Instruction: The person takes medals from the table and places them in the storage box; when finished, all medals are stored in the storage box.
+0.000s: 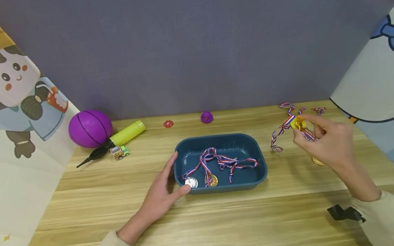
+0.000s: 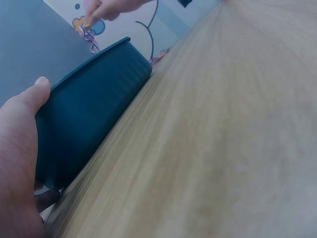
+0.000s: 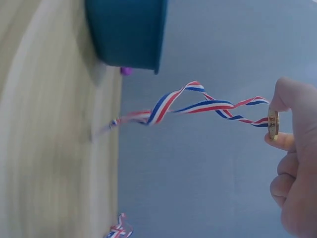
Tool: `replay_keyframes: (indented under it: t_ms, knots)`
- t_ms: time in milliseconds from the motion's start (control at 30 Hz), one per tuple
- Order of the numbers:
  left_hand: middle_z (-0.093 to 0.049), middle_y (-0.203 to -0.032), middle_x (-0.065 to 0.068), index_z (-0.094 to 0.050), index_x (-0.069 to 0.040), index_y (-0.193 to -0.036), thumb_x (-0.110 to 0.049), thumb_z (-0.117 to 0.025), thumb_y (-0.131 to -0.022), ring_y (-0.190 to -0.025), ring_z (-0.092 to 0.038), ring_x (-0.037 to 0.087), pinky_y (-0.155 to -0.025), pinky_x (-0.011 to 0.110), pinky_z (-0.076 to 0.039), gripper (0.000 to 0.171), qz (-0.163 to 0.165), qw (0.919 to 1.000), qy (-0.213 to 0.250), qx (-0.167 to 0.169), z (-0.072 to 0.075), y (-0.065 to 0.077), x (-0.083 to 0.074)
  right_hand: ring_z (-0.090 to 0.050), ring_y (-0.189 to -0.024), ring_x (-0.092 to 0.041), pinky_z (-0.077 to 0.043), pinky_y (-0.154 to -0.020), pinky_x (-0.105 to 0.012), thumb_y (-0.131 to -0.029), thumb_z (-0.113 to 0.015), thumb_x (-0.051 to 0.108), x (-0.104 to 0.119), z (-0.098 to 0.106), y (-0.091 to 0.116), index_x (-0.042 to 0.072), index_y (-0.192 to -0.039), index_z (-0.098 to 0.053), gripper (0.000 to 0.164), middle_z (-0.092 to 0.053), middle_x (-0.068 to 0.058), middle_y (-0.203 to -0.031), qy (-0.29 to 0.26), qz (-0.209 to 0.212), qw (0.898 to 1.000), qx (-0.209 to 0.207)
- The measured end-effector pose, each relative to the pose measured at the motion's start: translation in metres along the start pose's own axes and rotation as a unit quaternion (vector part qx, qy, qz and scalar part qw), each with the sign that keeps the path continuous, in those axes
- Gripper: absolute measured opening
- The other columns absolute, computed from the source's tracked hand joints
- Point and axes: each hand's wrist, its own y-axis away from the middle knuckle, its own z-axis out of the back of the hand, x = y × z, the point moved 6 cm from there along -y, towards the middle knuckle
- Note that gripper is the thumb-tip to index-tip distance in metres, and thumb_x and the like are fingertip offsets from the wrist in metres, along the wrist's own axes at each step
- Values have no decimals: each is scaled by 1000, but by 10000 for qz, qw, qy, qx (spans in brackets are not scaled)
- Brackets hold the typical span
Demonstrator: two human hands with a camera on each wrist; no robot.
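Between thumb and index finger my right hand (image 1: 330, 142) pinches a gold medal (image 1: 298, 124) above the table, right of the tub. Its red, white and blue ribbon (image 3: 208, 106) dangles down in the right wrist view. My left hand (image 1: 157, 193) grips the left end of a dark blue plastic tub (image 1: 225, 188), thumb at the near rim and fingers along the side wall. Inside the tub lie a silver medal (image 1: 191, 182) and a gold-coloured medal (image 1: 211, 180) with tangled striped ribbons (image 1: 227, 162). Another gold medal (image 1: 317, 161) lies under my right hand, partly hidden.
At the back left sit a purple ball (image 1: 90, 128), a yellow hand pump (image 1: 127, 133) and a small toy truck (image 1: 119, 152). A red chip (image 1: 168, 123) and a purple ring-like piece (image 1: 206, 117) lie near the back wall. More striped ribbon (image 1: 319, 111) lies at the back right.
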Motion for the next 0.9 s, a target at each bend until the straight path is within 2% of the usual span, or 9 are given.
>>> replay_keyframes:
  t_ms: [200, 400, 567, 900]
  knots:
    - [-40, -175, 19, -23, -29, -179, -64, -77, -98, -154, -48, 48, -124, 76, -34, 104, 33, 10000, 29, 20, 0, 0, -1, -15, -57, 9, -11, -52, -19, -78, -76, 22, 7, 10, -6, -3, -104, -85, 37, -28, 10, -51, -284, -220, 9991, -246]
    - [-48, -170, 21, -22, -30, -179, -64, -77, -98, -149, -53, 45, -123, 75, -36, 103, -11, 10000, 55, 21, 0, -1, 0, -16, -56, 7, -10, -52, -20, -76, -78, 9, 24, 21, -16, -9, -104, -84, 33, -26, 11, -51, -733, -288, 9956, -510]
    - [-47, -171, 20, -22, -29, -179, -66, -76, -98, -150, -53, 45, -123, 75, -36, 104, -46, 10000, 23, 24, -1, -1, -1, -19, -55, 9, -12, -52, -20, -76, -79, -1, 39, 28, -20, -13, -106, -82, 32, -27, 9, -50, -1049, -464, 9916, -605]
    - [-49, -169, 21, -22, -28, -179, -69, -74, -98, -149, -53, 45, -124, 75, -36, 105, 5, 10000, 39, 25, 0, 0, -2, -17, -54, -1, -11, -52, -18, -78, -81, -2, 53, 29, -15, -16, -105, -80, 31, -25, 5, -54, -1720, -188, 9823, -717]
